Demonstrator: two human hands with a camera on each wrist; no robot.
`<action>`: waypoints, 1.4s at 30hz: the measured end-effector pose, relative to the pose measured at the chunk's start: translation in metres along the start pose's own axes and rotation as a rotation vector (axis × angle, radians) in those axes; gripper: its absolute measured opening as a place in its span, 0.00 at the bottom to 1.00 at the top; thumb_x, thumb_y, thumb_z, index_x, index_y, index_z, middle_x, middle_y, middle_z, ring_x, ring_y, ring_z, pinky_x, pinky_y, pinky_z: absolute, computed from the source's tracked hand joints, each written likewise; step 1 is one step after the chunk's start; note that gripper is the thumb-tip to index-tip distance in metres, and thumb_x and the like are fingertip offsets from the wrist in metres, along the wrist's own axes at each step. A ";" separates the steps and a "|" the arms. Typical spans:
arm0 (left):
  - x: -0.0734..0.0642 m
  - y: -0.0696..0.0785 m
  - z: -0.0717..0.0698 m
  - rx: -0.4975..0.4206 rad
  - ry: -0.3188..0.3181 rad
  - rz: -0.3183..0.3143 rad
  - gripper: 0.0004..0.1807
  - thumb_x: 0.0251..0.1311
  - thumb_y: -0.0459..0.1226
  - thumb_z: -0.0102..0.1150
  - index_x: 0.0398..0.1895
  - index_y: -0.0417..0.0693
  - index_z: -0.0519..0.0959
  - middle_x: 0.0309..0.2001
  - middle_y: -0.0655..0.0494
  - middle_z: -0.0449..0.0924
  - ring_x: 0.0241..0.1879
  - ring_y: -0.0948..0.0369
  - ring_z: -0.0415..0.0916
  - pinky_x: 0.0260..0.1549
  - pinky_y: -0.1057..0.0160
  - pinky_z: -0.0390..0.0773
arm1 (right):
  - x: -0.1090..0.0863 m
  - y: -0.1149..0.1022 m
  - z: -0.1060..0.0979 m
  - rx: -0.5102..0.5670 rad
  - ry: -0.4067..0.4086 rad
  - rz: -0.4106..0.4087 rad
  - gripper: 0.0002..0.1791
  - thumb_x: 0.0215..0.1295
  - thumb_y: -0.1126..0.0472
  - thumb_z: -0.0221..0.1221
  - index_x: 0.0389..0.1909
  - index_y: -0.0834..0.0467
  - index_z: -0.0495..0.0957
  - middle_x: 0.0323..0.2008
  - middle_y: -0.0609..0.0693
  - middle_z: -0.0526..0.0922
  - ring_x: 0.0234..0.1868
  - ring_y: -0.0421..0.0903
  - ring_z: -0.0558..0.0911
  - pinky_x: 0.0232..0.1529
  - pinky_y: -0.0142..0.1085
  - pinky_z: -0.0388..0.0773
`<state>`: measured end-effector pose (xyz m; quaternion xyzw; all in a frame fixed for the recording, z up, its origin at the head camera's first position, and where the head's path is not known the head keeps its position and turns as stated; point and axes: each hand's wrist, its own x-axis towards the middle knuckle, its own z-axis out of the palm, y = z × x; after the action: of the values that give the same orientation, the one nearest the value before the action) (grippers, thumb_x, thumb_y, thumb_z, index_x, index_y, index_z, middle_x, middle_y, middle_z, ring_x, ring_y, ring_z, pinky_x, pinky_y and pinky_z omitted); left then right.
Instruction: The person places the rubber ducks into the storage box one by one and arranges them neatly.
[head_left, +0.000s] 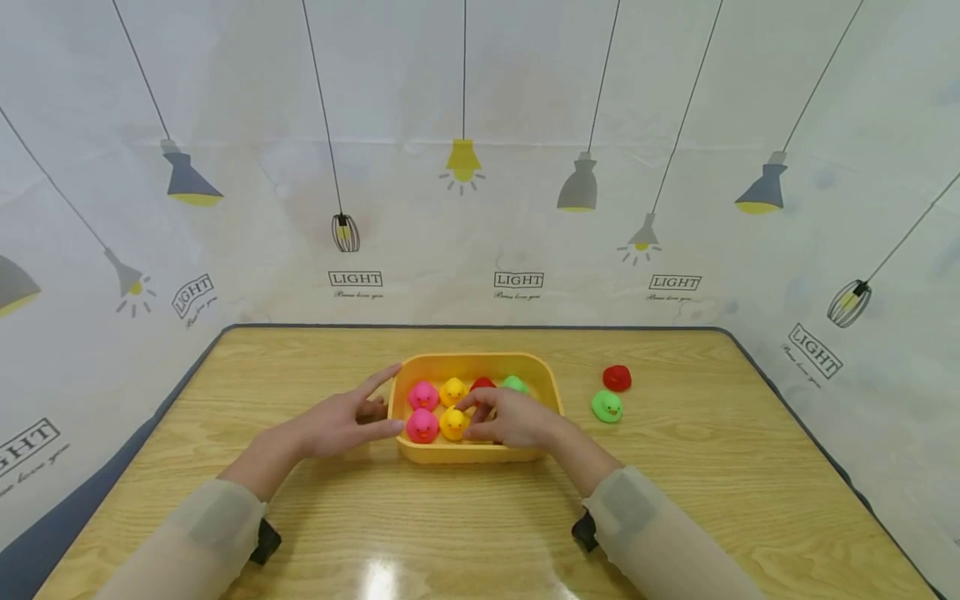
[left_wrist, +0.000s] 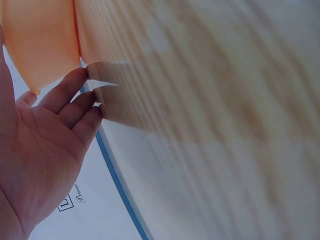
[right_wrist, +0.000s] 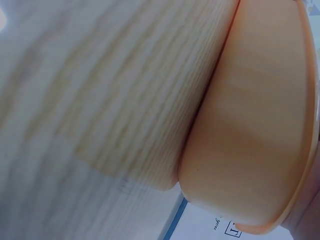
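Observation:
A yellow-orange plastic tray (head_left: 480,454) holds small toy ducks. In its left part stand two pink ducks (head_left: 422,426), one behind the other. Beside them are a back yellow duck (head_left: 453,392) and a front yellow duck (head_left: 453,425). Parts of a red duck (head_left: 482,383) and a green duck (head_left: 514,383) show behind my right hand (head_left: 513,418). That hand reaches over the front rim, thumb and index finger pinching the front yellow duck at its right side. My left hand (head_left: 347,423) rests at the tray's left end, thumb and index finger spread along it, other fingers low against the table.
On the wooden table (head_left: 300,517), right of the tray, lie a loose red duck (head_left: 617,377) and a loose green duck (head_left: 607,407). A wall covering (head_left: 420,250) printed with lamps rises behind the table and along both sides.

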<state>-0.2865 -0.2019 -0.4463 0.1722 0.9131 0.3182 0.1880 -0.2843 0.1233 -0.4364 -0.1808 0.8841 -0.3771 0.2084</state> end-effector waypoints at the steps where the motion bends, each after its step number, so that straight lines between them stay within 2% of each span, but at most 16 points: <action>1: 0.000 0.000 0.000 -0.005 0.001 -0.004 0.54 0.68 0.73 0.61 0.89 0.86 0.41 0.79 0.40 0.73 0.81 0.39 0.68 0.79 0.27 0.63 | 0.000 0.000 0.000 0.001 0.002 -0.003 0.19 0.74 0.56 0.72 0.63 0.50 0.84 0.42 0.49 0.83 0.39 0.47 0.81 0.42 0.34 0.79; 6: -0.003 0.002 -0.001 -0.007 -0.003 0.005 0.55 0.68 0.74 0.60 0.90 0.85 0.41 0.79 0.38 0.73 0.81 0.38 0.68 0.79 0.27 0.63 | 0.001 0.001 0.000 0.014 0.012 -0.031 0.19 0.73 0.57 0.73 0.62 0.51 0.84 0.41 0.49 0.83 0.37 0.46 0.80 0.39 0.34 0.79; 11: -0.005 0.004 -0.002 0.025 -0.007 0.028 0.56 0.68 0.75 0.58 0.90 0.83 0.39 0.79 0.35 0.72 0.80 0.35 0.68 0.76 0.24 0.65 | -0.001 0.002 0.000 0.051 0.066 -0.056 0.18 0.72 0.58 0.73 0.60 0.51 0.85 0.40 0.49 0.83 0.35 0.46 0.79 0.36 0.33 0.77; 17: -0.004 0.003 -0.001 -0.012 -0.005 0.004 0.54 0.68 0.73 0.60 0.89 0.86 0.41 0.80 0.37 0.71 0.81 0.38 0.67 0.78 0.25 0.61 | -0.005 0.004 -0.003 0.176 0.169 -0.122 0.18 0.75 0.56 0.70 0.61 0.56 0.85 0.38 0.50 0.82 0.36 0.46 0.76 0.32 0.30 0.73; 21: -0.004 0.004 -0.001 -0.012 -0.005 0.009 0.53 0.69 0.72 0.61 0.89 0.85 0.42 0.80 0.37 0.70 0.81 0.38 0.68 0.78 0.26 0.63 | -0.014 0.003 -0.011 0.245 0.179 -0.135 0.18 0.76 0.54 0.69 0.61 0.57 0.85 0.39 0.50 0.83 0.37 0.49 0.77 0.34 0.31 0.75; 22: -0.004 0.005 -0.001 -0.012 -0.006 0.010 0.53 0.69 0.71 0.61 0.90 0.85 0.42 0.80 0.37 0.70 0.81 0.37 0.68 0.78 0.25 0.63 | -0.017 0.002 -0.014 0.249 0.181 -0.138 0.18 0.77 0.53 0.69 0.61 0.56 0.86 0.40 0.50 0.84 0.38 0.52 0.78 0.35 0.32 0.77; 25: -0.004 0.005 -0.002 -0.013 -0.006 0.010 0.53 0.69 0.71 0.61 0.89 0.85 0.41 0.81 0.36 0.70 0.81 0.37 0.68 0.78 0.26 0.62 | -0.029 0.003 -0.028 0.243 0.181 -0.160 0.16 0.77 0.52 0.69 0.60 0.53 0.86 0.40 0.49 0.84 0.37 0.52 0.78 0.35 0.34 0.78; 27: -0.004 0.004 -0.003 -0.015 -0.008 0.003 0.53 0.69 0.72 0.61 0.89 0.86 0.41 0.81 0.37 0.70 0.81 0.37 0.67 0.78 0.25 0.62 | -0.039 0.006 -0.038 0.229 0.189 -0.179 0.15 0.78 0.52 0.68 0.59 0.52 0.87 0.39 0.50 0.85 0.36 0.51 0.78 0.35 0.35 0.79; 29: -0.004 0.005 -0.003 -0.012 -0.006 0.003 0.54 0.69 0.72 0.61 0.89 0.85 0.41 0.81 0.37 0.70 0.81 0.37 0.67 0.78 0.25 0.62 | -0.050 0.012 -0.049 0.214 0.202 -0.187 0.15 0.78 0.52 0.68 0.59 0.52 0.86 0.39 0.51 0.84 0.33 0.45 0.75 0.32 0.33 0.76; 33: -0.004 0.005 -0.004 -0.008 -0.006 0.002 0.54 0.69 0.72 0.61 0.89 0.85 0.42 0.81 0.37 0.70 0.81 0.37 0.68 0.78 0.25 0.62 | -0.073 0.030 -0.070 0.189 0.238 -0.133 0.18 0.78 0.51 0.68 0.60 0.56 0.85 0.41 0.58 0.84 0.33 0.46 0.76 0.31 0.33 0.76; 40: -0.003 0.003 -0.002 -0.008 -0.009 0.000 0.54 0.69 0.72 0.60 0.89 0.85 0.41 0.81 0.36 0.70 0.81 0.36 0.68 0.78 0.25 0.62 | -0.109 0.070 -0.098 0.142 0.302 -0.061 0.18 0.80 0.49 0.67 0.61 0.55 0.84 0.40 0.56 0.84 0.35 0.55 0.79 0.33 0.35 0.81; 42: -0.003 0.003 -0.002 -0.009 -0.009 -0.006 0.54 0.68 0.73 0.61 0.89 0.85 0.41 0.81 0.37 0.70 0.81 0.37 0.68 0.78 0.26 0.63 | -0.118 0.080 -0.103 0.141 0.311 -0.045 0.18 0.79 0.49 0.67 0.61 0.55 0.84 0.42 0.57 0.85 0.35 0.53 0.80 0.34 0.35 0.82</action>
<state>-0.2838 -0.2016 -0.4423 0.1702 0.9112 0.3211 0.1938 -0.2492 0.2925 -0.4042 -0.1250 0.8727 -0.4663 0.0728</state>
